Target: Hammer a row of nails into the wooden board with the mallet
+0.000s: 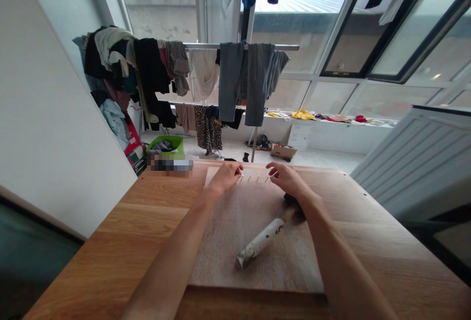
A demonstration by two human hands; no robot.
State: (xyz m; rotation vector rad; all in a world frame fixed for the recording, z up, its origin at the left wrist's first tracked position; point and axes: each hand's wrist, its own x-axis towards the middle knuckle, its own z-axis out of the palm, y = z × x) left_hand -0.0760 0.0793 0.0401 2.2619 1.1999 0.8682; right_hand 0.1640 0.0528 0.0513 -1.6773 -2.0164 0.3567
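Over the far end of a wooden board (228,241), both of my hands reach forward. My left hand (227,174) hovers by the leftmost of several thin nails (258,178) standing in a row, its fingers loosely curved and apart. My right hand (286,176) is at the right end of the row, thumb and fingers bent with a gap between them. Nothing shows in either hand; whether a fingertip touches a nail is too small to tell. A hammer (262,242) with a worn white handle lies slantwise on the board, its dark head partly hidden behind my right forearm.
The board lies on a wooden table (147,231). A blurred-out item (171,165) sits at the table's far left edge. Beyond stand a drying rack (290,47) with clothes, a green basket (180,144) and a cardboard box (283,152). A white ribbed panel (415,163) is at the right.
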